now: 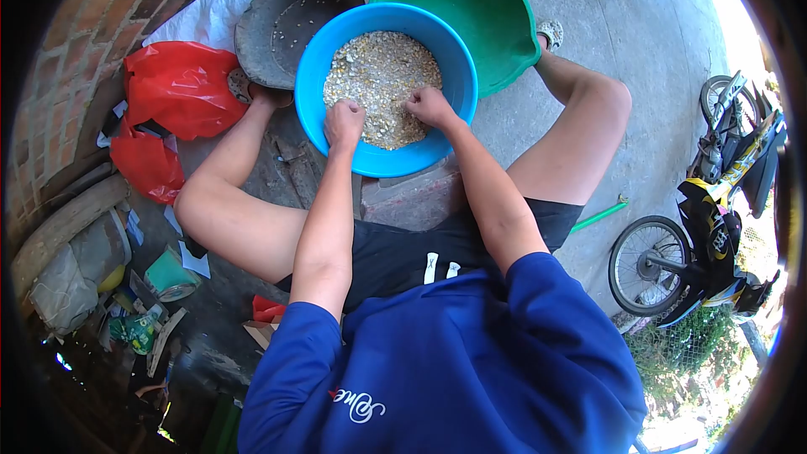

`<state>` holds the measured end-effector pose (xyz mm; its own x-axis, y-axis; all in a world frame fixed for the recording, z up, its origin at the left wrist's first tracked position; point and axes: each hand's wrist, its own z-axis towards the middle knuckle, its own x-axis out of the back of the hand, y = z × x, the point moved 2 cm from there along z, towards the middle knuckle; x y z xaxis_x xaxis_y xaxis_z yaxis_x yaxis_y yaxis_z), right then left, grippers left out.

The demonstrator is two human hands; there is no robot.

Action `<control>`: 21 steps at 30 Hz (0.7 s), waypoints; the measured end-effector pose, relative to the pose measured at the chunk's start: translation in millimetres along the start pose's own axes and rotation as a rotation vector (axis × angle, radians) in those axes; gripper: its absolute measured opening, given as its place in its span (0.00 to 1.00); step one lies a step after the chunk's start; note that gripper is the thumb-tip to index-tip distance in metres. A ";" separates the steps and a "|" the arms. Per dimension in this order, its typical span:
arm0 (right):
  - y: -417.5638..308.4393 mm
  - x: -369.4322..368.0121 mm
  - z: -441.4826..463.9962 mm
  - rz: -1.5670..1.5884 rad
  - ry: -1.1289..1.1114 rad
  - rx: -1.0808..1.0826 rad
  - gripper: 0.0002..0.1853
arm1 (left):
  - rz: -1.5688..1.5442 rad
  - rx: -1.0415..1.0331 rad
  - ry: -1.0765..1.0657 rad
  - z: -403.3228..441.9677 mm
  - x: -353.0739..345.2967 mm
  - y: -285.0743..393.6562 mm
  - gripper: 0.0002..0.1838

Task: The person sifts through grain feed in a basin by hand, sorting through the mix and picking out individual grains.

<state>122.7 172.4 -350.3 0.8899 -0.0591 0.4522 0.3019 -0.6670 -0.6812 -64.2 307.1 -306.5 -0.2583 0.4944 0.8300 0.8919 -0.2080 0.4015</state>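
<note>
Between my legs stands a round blue basin (461,76) holding a layer of pale, yellowish broken grain (382,67). My left hand (345,124) is closed in a fist at the near left part of the grain, just inside the rim. On the right side of the grain, my right hand (429,107) is closed too, its fingers curled down against the surface. What either hand holds, if anything, is hidden by the fingers. The two hands are apart, with grain visible between them.
Behind the basin are a dark pan (290,29) with scattered kernels and a green basin (483,13). A red plastic bag (181,88) lies left by a brick wall (92,34). A motorcycle (714,227) is far right; a green stick (598,215) lies beside my right leg.
</note>
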 end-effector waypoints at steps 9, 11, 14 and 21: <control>-5.5 -3.0 -11.3 -0.117 0.042 0.041 0.10 | -1.656 0.372 -0.853 17.7 -3.6 8.6 0.09; -4.3 0.6 -6.3 -0.088 0.122 0.013 0.11 | -1.811 0.369 -1.020 12.6 4.0 22.5 0.09; -2.3 8.7 -3.6 0.052 0.156 -0.036 0.11 | -1.840 0.298 -1.068 13.8 5.9 29.3 0.11; -14.6 19.2 -8.9 0.113 0.322 -0.134 0.15 | -0.598 0.124 -0.181 27.2 -23.7 -13.3 0.15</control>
<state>132.4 174.4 -326.6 0.7556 -0.3543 0.5510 0.1412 -0.7332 -0.6652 -59.9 321.2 -342.1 -0.6677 0.6320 0.3934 0.6524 0.2423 0.7181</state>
